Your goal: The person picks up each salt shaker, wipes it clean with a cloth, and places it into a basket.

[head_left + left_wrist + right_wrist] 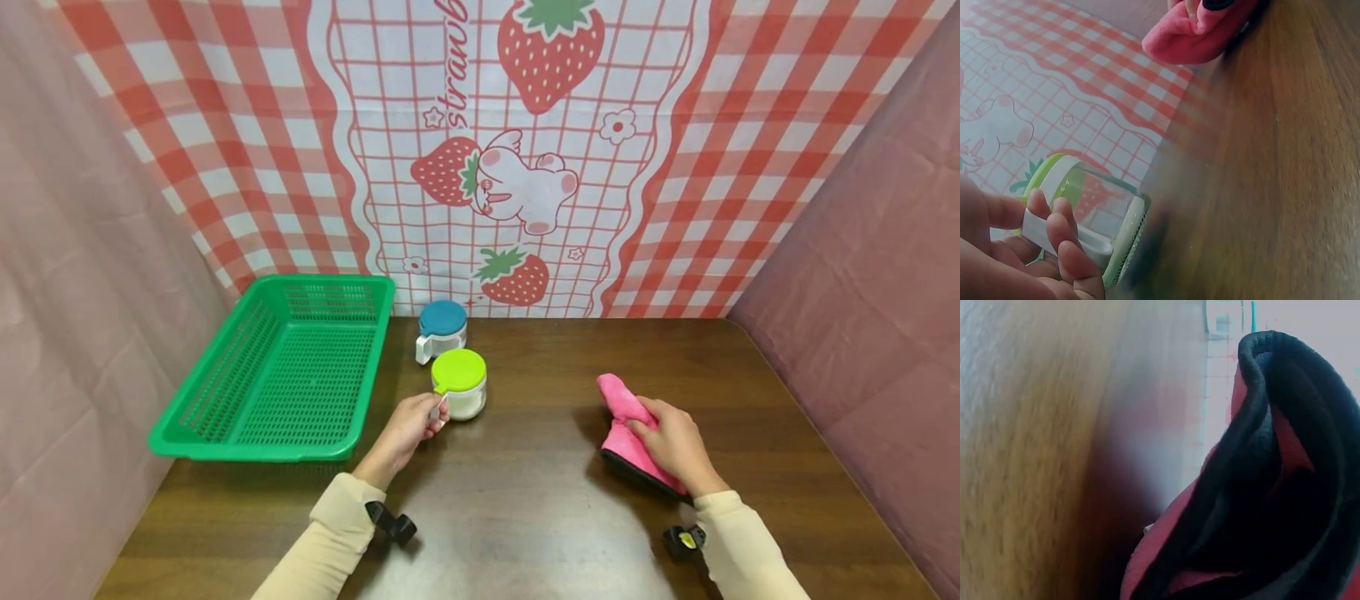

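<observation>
The fingers of my left hand (408, 425) curl round the white handle of a see-through jar with a lime-green lid (460, 371). In the left wrist view, the same jar (1100, 203) shows bare glass sides and a pale base. My right hand (675, 442) grips a soft pink mitt (632, 450), its rounded end pointing away from me. The right wrist view looks into the mitt's black-edged opening (1260, 506), dark inside; the right hand is out of sight there. Just behind the green-lidded jar stands a similar jar with a blue lid (442, 318).
A green plastic basket (367, 387) with slotted sides stands left of the jars. The brown wooden table (525, 508) ends at a red-and-white checked cloth (675, 208) at the back. Pinkish curtains (862, 250) hang at both sides.
</observation>
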A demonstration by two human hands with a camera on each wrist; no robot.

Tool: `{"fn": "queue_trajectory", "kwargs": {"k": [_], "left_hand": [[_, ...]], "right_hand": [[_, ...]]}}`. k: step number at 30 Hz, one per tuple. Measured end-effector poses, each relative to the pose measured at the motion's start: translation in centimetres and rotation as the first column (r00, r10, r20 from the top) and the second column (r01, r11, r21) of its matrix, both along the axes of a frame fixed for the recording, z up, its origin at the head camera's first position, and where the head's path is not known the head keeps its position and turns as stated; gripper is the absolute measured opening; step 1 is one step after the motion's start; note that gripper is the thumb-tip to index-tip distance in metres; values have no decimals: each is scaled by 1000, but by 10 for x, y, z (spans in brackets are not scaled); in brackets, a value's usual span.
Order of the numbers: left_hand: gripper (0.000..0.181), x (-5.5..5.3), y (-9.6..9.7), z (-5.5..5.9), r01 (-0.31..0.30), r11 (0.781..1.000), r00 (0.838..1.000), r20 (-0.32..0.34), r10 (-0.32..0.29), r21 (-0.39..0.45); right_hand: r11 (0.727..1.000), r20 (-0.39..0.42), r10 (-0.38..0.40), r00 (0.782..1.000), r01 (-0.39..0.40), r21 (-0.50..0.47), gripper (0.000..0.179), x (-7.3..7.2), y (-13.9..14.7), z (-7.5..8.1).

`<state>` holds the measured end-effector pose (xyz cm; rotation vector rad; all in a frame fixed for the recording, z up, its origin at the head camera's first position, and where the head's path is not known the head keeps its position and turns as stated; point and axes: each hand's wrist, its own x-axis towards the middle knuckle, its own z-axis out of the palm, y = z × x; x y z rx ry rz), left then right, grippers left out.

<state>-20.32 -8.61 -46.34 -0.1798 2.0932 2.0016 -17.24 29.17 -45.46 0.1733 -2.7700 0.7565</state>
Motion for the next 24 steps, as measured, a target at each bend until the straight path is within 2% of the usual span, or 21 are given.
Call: {"fn": "queue_trajectory", "kwargs": {"k": [8,20,24], "left_hand": [[21,0,5,8,-24,999,1000,-1,24,28],[21,5,11,18,-24,998,1000,0,24,50],[23,8,11,22,4,997,999,-48,0,74]], "right_hand": [[998,-2,-7,1000,6,-58,40,-1,-7,2],[994,-43,22,999,-26,-108,41,-2,-22,6],[991,-49,40,998,-46,-124,39,-3,-28,8]]}}
